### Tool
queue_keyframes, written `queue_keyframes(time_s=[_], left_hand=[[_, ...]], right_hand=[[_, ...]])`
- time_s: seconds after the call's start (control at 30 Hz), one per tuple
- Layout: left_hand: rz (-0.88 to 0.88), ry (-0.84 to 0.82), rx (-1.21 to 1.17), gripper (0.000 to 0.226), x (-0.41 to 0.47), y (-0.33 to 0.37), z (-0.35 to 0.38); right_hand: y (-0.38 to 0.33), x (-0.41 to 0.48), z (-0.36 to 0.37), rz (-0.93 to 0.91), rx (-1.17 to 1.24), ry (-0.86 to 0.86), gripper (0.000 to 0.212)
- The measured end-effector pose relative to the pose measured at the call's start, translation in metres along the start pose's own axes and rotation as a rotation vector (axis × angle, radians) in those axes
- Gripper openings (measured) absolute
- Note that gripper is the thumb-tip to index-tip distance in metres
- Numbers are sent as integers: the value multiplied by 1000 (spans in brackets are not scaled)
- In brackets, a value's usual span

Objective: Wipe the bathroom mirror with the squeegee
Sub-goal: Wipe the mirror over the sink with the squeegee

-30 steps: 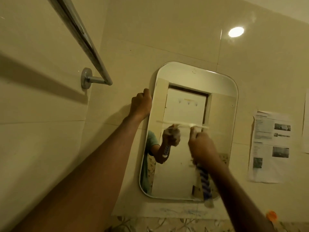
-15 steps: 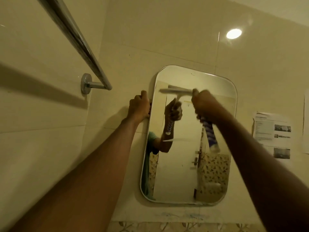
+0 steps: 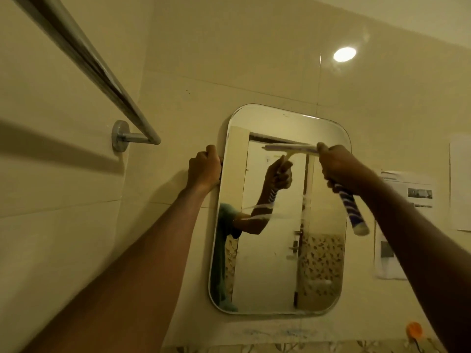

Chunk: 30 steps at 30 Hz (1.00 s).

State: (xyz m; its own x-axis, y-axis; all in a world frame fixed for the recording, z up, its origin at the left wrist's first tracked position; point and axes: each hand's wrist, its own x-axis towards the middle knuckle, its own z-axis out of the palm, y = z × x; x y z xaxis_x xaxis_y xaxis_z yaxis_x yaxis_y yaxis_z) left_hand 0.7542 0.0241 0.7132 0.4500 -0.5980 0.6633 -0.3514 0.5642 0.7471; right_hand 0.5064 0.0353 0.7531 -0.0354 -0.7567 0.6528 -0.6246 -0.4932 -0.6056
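Holding much as half a second ago, squeegee (image 3: 290,149) blade high on mirror (image 3: 280,263); right hand (image 3: 339,166) fisted round striped handle, arm raised; left hand (image 3: 204,169) clasping mirror's left edge.

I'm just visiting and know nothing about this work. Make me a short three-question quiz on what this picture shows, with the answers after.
1. True or false: the left hand grips the left edge of the mirror.
2. Which hand holds the squeegee? A) left hand B) right hand C) both
3. Fill in: the squeegee blade lies across the ____ part of the mirror.

Key
1. True; its fingers curl round the edge.
2. B; the striped blue and white handle sticks out below that fist.
3. Upper; white streaks show on the glass lower down.
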Motion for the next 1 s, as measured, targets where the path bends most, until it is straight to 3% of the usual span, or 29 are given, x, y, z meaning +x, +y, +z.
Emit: queue_keyframes(time_s=[0.2,0.37,0.5,0.63,0.73,0.8,1.0], left_hand=[[50,75,123,40,2,-6,9],[81,116,165,44,-5,-3,11],[85,141,168,45,-6,-3,11],[91,145,195,46,-6,-2,12],[81,135,228,45,-8,0,13],[84,129,231,43,-9,1,12],[60,126,186,37,-8,1,10]], right_hand=[[78,-74,66,64,-30,-94,49],[58,-32,17,-44,-64,-20,39],[27,21,-26,42,29,55,39],[78,-16,16,-30,-78,15,38],[104,-56,39,37,-5,-63,49],[88,-53,30,38,-33,-85,51],[-19,25,-18,-99,2,62,46]])
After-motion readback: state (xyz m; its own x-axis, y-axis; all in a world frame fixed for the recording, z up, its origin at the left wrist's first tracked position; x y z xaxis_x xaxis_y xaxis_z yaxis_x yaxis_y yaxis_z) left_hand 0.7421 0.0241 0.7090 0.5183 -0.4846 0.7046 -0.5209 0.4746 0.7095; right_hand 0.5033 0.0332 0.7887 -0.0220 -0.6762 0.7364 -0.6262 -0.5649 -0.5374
